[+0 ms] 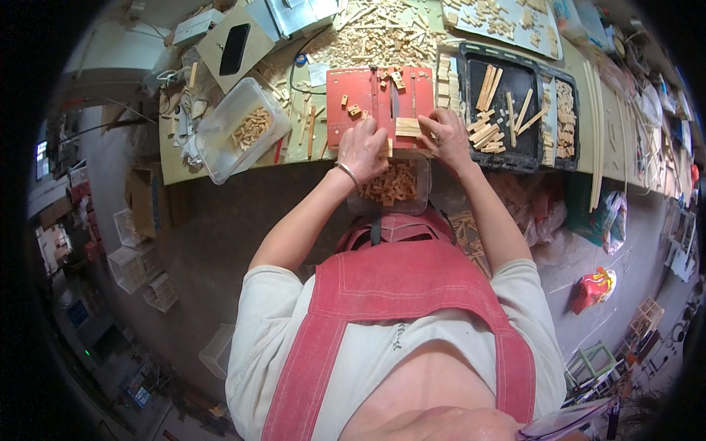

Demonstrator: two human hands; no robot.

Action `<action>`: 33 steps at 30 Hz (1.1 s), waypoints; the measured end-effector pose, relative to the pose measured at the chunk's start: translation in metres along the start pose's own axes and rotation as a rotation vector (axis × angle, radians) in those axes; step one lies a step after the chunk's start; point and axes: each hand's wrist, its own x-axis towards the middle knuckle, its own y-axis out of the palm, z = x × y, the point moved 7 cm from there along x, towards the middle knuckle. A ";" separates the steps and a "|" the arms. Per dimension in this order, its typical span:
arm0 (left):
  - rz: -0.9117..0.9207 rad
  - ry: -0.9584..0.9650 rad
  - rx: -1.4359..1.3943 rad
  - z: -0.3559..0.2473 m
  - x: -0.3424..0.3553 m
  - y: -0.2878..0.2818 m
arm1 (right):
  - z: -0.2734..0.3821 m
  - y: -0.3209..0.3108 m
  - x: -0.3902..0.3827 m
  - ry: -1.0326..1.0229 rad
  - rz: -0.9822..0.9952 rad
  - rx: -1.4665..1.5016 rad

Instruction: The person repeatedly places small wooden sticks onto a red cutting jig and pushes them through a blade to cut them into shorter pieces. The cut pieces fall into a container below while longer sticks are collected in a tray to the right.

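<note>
At the front edge of a red slotted plate (340, 110), both hands are at work. My right hand (447, 140) pinches the right end of a short stack of pale wooden strips (407, 128) lying on the plate. My left hand (360, 151) is closed, its fingers curled down beside a small upright wooden block (389, 149) that it seems to grip. Several small wooden blocks with dark holes (354, 110) lie on the plate's left part and far edge. Just below the hands, a clear plastic box (421, 192) is full of small cut wooden blocks (393, 184).
Left on the bench stands a clear bin (228, 158) of small wood pieces, with a phone (234, 50) on a board behind. Wood offcuts (382, 33) heap at the back. To the right is a black tray (507, 158) of sticks; long strips (594, 140) overhang the bench edge.
</note>
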 end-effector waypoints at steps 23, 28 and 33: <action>-0.091 -0.033 0.014 0.015 0.019 0.000 | 0.035 0.021 0.005 -0.086 -0.062 0.029; -0.042 -0.055 0.029 0.018 0.020 0.008 | 0.025 0.017 -0.001 -0.052 -0.054 0.120; -0.048 -0.059 0.022 0.020 0.022 0.007 | 0.021 0.010 0.000 -0.019 -0.016 0.065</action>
